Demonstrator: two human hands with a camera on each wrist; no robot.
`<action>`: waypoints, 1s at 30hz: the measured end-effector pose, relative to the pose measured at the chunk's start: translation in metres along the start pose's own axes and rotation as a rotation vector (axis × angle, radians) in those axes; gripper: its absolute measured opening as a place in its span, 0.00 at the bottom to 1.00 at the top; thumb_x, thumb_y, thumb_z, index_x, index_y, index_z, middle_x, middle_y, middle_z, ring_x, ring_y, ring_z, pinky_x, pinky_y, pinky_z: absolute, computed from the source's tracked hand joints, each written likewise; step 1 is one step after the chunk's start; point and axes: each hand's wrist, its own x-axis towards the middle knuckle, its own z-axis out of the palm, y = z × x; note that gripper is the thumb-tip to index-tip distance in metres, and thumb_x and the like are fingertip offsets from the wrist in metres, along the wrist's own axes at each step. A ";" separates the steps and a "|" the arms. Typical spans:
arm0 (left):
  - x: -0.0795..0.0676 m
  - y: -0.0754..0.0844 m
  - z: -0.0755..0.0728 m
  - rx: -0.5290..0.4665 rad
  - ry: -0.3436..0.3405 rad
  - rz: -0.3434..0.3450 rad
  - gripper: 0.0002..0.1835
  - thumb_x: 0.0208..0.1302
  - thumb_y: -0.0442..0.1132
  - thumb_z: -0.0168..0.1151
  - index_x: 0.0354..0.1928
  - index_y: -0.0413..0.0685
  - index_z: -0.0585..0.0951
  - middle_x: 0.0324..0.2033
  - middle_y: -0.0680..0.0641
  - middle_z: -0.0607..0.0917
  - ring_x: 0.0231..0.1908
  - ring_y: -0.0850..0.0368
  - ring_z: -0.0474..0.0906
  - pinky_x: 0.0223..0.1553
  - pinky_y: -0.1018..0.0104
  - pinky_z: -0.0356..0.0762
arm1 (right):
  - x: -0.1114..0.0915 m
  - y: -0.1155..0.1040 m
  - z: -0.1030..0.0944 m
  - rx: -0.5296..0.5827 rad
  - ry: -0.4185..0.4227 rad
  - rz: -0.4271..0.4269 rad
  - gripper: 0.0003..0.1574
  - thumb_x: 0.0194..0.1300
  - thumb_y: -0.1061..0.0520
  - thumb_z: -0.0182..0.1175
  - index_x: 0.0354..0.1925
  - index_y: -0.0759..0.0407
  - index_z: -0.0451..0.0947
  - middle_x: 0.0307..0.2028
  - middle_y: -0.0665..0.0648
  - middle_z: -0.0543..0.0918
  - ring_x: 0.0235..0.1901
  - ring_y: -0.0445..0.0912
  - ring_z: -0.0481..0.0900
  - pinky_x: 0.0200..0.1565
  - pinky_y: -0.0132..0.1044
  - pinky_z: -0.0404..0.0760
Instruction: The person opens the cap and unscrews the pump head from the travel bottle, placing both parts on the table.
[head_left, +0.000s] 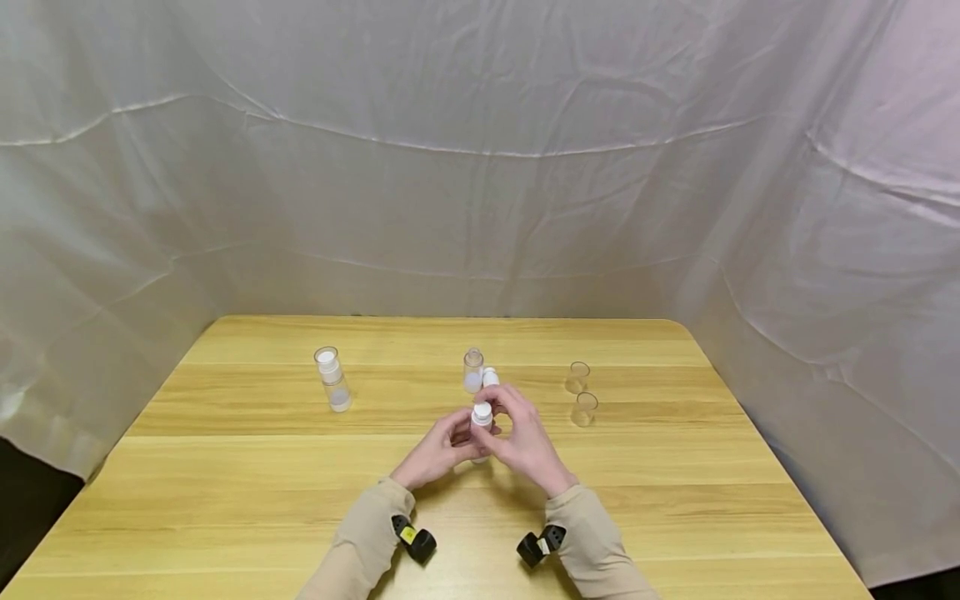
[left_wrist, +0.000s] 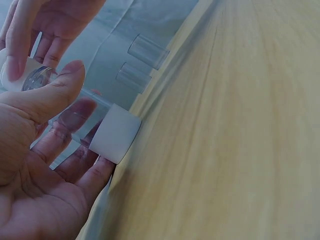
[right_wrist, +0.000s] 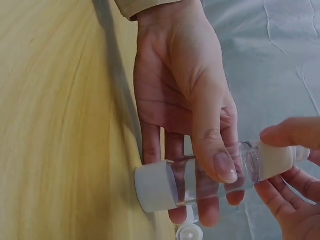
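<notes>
Near the middle of the table, both hands are on an upright bottle with a clear body (right_wrist: 191, 175), white base (left_wrist: 115, 133) and white pump top (head_left: 482, 412). My left hand (head_left: 441, 447) grips the clear body, thumb on the near side and fingers behind it. With thumb and fingers, my right hand (head_left: 525, 437) pinches the white collar (right_wrist: 275, 159) of the pump top. The base stands at or just over the tabletop; I cannot tell if it touches. Just behind the hands are a clear bottle body (head_left: 473, 371) and another white pump top (head_left: 491, 377), partly hidden by the right hand.
At the left stands a bottle (head_left: 337, 393) with a white pump top under a clear cap. Two clear cylindrical caps, a rear one (head_left: 577, 379) and a nearer one (head_left: 584, 410), stand to the right. Pale curtains (head_left: 480, 208) surround the wooden table (head_left: 225, 500).
</notes>
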 end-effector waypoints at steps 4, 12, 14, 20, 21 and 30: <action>0.000 0.000 0.000 -0.012 0.000 0.012 0.28 0.67 0.31 0.62 0.67 0.32 0.68 0.62 0.30 0.79 0.64 0.33 0.75 0.67 0.51 0.78 | 0.000 0.000 -0.001 -0.011 -0.020 0.000 0.27 0.53 0.67 0.72 0.53 0.62 0.77 0.47 0.61 0.84 0.48 0.50 0.82 0.54 0.44 0.85; 0.000 0.000 0.001 -0.011 0.008 0.005 0.27 0.68 0.32 0.63 0.66 0.35 0.70 0.63 0.32 0.79 0.64 0.35 0.75 0.67 0.55 0.77 | 0.000 -0.001 0.001 0.011 0.001 0.057 0.28 0.52 0.66 0.75 0.51 0.63 0.77 0.44 0.58 0.82 0.42 0.47 0.81 0.48 0.38 0.85; 0.000 0.001 0.000 -0.010 0.006 0.006 0.28 0.68 0.32 0.63 0.67 0.35 0.69 0.63 0.32 0.78 0.65 0.35 0.75 0.68 0.51 0.76 | 0.000 -0.001 0.000 0.019 0.002 0.048 0.27 0.52 0.68 0.74 0.50 0.63 0.77 0.44 0.58 0.82 0.43 0.48 0.82 0.48 0.39 0.87; 0.000 0.001 0.001 -0.020 0.005 0.024 0.27 0.67 0.31 0.63 0.66 0.33 0.69 0.61 0.29 0.79 0.63 0.32 0.75 0.66 0.57 0.79 | 0.000 0.000 -0.001 0.022 -0.031 0.019 0.30 0.51 0.69 0.72 0.54 0.62 0.77 0.48 0.60 0.82 0.48 0.50 0.81 0.52 0.44 0.87; 0.000 0.001 0.001 -0.022 0.005 0.024 0.26 0.67 0.31 0.62 0.66 0.33 0.70 0.61 0.29 0.79 0.63 0.32 0.75 0.65 0.60 0.80 | 0.000 0.000 -0.001 0.024 -0.035 0.026 0.31 0.51 0.69 0.72 0.55 0.62 0.76 0.48 0.60 0.82 0.48 0.50 0.81 0.53 0.44 0.87; 0.000 0.000 0.000 -0.009 0.008 0.009 0.27 0.68 0.32 0.63 0.66 0.34 0.69 0.61 0.32 0.80 0.63 0.35 0.76 0.64 0.64 0.79 | 0.001 0.000 0.001 0.040 0.024 0.058 0.27 0.50 0.67 0.76 0.49 0.62 0.77 0.42 0.57 0.82 0.40 0.46 0.81 0.45 0.41 0.87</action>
